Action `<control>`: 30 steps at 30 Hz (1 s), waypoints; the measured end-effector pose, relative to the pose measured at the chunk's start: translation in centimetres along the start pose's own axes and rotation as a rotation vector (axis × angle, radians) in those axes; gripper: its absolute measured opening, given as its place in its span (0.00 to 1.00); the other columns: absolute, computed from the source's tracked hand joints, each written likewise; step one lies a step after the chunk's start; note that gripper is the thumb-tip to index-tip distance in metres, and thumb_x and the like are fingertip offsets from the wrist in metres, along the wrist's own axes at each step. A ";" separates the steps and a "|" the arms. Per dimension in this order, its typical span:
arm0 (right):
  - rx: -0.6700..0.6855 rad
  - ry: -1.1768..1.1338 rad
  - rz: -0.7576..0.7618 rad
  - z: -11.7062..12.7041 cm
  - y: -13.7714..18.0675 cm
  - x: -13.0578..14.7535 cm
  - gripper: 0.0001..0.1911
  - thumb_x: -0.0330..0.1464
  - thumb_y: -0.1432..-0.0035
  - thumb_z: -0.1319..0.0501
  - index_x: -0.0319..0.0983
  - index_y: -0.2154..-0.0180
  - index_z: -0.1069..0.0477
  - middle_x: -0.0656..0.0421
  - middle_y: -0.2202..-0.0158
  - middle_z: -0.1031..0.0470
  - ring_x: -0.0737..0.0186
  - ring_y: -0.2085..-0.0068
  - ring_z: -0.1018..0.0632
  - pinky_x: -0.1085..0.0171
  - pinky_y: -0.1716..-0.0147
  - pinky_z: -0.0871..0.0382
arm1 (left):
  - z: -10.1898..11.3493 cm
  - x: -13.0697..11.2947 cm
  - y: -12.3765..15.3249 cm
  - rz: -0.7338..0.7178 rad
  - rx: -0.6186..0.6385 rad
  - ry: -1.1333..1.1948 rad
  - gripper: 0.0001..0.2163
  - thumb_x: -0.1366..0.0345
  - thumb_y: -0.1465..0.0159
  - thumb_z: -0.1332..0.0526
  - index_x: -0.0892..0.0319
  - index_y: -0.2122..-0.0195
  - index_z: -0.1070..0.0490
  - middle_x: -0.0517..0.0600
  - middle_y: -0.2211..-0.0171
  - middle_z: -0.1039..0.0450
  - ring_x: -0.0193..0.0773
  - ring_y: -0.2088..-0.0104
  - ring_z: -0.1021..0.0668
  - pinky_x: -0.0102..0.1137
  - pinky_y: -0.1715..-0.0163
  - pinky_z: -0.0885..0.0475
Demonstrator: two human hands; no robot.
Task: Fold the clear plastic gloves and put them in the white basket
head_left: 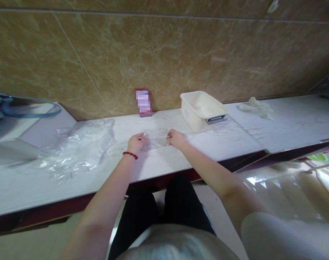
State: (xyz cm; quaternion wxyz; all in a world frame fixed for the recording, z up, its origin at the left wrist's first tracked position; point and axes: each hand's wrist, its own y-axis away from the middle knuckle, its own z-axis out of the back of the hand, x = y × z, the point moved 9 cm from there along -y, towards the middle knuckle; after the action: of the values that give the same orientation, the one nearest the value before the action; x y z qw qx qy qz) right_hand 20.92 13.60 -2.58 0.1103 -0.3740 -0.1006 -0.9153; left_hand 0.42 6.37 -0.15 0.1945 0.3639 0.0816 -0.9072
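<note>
Brown marbled stone makes the wall (142, 54) behind us, and along its foot runs the white surface (153, 161) we face. To our left spreads a heap of clear plastic (80, 148), set off to the side, perhaps to leave the middle free. A cream tub (193, 116) stands near the wall beyond our right hand, its top uncovered, perhaps for easy reach; farther right lies a crumpled pale bundle (258, 108). Between our hands is a small clear bag (155, 138), either on the surface or just above it; we cannot tell which. A pinkish card or phone (144, 103), too blurred to identify, leans upright against the wall, probably so it faces us. Our left hand (136, 143) and right hand (176, 138) each have a pinching grip on one end of the small bag, likely to keep it spread. A red bracelet (130, 154) circles our left wrist.
</note>
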 end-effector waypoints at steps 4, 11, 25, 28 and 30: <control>0.005 0.012 0.006 0.1 0.2 0.3 0.06 0.29 0.48 0.45 0.40 0.65 0.38 0.63 0.71 0.27 0.75 0.81 0.28 0.75 0.82 0.40 | -0.7 0.7 -0.1 0.049 0.055 0.074 0.23 0.61 0.48 0.43 0.63 0.51 0.35 0.50 0.75 0.26 0.33 0.78 0.27 0.25 0.79 0.35; -0.070 0.204 0.049 1.2 0.4 1.2 0.07 0.30 0.51 0.43 0.41 0.65 0.35 0.61 0.68 0.27 0.70 0.70 0.27 0.72 0.71 0.37 | -0.3 0.9 -0.5 0.023 0.006 0.006 0.23 0.60 0.48 0.42 0.62 0.50 0.36 0.52 0.69 0.26 0.34 0.74 0.26 0.26 0.75 0.33; -0.105 0.484 0.116 1.5 2.8 2.7 0.09 0.34 0.44 0.49 0.39 0.64 0.33 0.54 0.62 0.31 0.62 0.63 0.28 0.67 0.66 0.38 | 1.4 1.0 1.1 -0.016 0.069 -0.192 0.16 0.63 0.48 0.41 0.61 0.59 0.30 0.52 0.68 0.26 0.38 0.66 0.25 0.28 0.66 0.32; -0.145 0.503 0.141 2.3 3.1 3.5 0.12 0.35 0.43 0.51 0.39 0.62 0.33 0.52 0.61 0.32 0.60 0.62 0.29 0.65 0.64 0.38 | 2.1 -1.0 1.5 -0.152 -0.022 -0.320 0.15 0.64 0.45 0.46 0.63 0.58 0.31 0.56 0.63 0.28 0.40 0.63 0.26 0.31 0.61 0.33; -0.215 0.505 0.192 3.2 3.0 4.9 0.13 0.34 0.42 0.53 0.37 0.61 0.34 0.51 0.61 0.32 0.58 0.60 0.30 0.63 0.61 0.39 | 1.8 -3.5 1.8 -0.322 -0.053 -0.406 0.15 0.67 0.43 0.49 0.64 0.56 0.32 0.57 0.58 0.30 0.41 0.58 0.28 0.32 0.55 0.36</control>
State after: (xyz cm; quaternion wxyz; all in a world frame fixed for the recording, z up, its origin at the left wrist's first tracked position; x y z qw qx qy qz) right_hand 20.46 10.91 3.39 0.1776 -0.1515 0.0635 -0.9703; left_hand 2.35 5.20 3.50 0.0693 0.1514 0.1214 -0.9785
